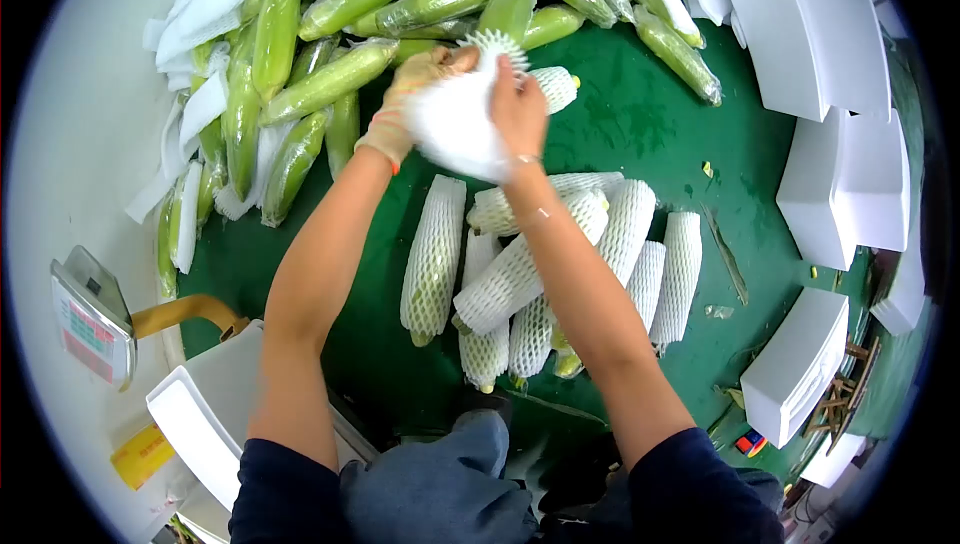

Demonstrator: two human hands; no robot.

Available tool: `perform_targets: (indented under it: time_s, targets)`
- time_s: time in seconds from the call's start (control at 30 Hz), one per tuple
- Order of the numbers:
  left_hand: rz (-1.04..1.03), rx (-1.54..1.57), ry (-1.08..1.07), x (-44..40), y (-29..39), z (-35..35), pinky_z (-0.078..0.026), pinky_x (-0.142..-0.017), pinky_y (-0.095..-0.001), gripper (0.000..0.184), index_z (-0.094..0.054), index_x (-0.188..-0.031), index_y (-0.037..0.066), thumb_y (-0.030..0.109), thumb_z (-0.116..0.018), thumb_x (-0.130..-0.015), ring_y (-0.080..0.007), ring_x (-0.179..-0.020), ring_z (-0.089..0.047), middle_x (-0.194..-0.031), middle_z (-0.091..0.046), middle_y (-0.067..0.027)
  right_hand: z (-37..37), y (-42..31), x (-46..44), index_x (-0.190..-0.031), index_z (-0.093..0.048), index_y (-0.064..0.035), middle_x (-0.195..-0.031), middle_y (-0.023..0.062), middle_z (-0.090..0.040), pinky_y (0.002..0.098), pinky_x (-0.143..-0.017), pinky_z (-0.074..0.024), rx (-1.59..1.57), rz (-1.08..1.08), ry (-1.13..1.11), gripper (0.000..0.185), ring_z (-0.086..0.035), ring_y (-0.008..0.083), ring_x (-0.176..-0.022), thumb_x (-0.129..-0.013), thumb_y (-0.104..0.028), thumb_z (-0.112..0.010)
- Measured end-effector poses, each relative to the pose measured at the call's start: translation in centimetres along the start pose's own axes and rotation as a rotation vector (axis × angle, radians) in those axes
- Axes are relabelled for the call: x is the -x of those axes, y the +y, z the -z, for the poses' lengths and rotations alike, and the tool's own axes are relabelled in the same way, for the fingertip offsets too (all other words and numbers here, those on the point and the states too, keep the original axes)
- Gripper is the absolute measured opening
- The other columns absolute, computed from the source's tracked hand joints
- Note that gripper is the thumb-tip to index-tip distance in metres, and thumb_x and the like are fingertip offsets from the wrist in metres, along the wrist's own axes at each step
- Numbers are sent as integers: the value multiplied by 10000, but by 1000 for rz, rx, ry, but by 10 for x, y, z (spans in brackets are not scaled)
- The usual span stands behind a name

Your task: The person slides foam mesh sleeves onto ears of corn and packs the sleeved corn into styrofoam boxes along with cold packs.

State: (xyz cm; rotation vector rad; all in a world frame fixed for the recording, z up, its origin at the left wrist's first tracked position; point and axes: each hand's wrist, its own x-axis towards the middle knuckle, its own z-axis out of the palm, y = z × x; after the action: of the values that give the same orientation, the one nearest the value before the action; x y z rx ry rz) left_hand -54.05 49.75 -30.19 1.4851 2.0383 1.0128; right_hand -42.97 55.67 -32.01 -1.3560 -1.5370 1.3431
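Observation:
Near the top centre, my left hand (408,104), in a pale glove, is closed on one side of a white foam net sleeve (458,126), which is blurred by motion. My right hand (518,119), bare, grips the other side of the sleeve. At the sleeve's frilled far end, a green plastic-wrapped vegetable (510,8) touches or enters the opening; which of the two is unclear. Just right of my right hand lies a netted vegetable (556,89). Below my hands several more netted vegetables (434,262) lie in a group, partly hidden by my right forearm.
A heap of wrapped green vegetables (345,84) with loose foam sleeves (222,4) covers the upper left. White foam boxes (795,364) line the right side. At the left stand a scale display (92,322) and a white box (190,424). The floor (650,144) is green.

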Motion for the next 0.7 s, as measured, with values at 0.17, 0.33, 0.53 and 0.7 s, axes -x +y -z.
perform_targets:
  time_s: [0.17, 0.33, 0.53, 0.7]
  targets:
    - [438, 993, -139, 70, 82, -15, -480, -700, -248, 301, -523, -1156, 29, 224, -479, -931, -150, -791, -605, -856, -639, -89, 110, -58, 45, -651, -567, 50, -506, 24, -499, 247, -415, -321, -62, 52, -188, 432, -418, 60, -458, -803, -345, -652]
    - [373, 881, 14, 46, 84, -17, -500, -676, -295, 237, -579, -1066, 51, 176, -486, -887, -198, -799, -629, -892, -653, -91, 97, -71, -20, -878, -648, 90, -693, 47, -587, 258, -479, -376, 20, -50, -366, 399, -510, 113, -565, -756, -290, -666]
    - [91, -645, 143, -52, 18, -24, -523, -647, -351, 201, -646, -958, 76, 118, -493, -834, -255, -809, -657, -935, -670, -94, 37, -66, -95, -685, -564, 16, -621, 61, -530, 314, -432, -339, -426, -203, -75, 197, -480, 141, -500, -787, -149, -598]
    - [255, -874, 117, -94, -63, -58, -522, -710, -350, 244, -696, -848, 106, 213, -477, -866, -263, -878, -649, -931, -673, -111, -16, 11, -149, -941, -579, 112, -862, 204, -630, 390, -596, -467, -536, -512, -65, 354, -590, 272, -672, -739, -178, -587]
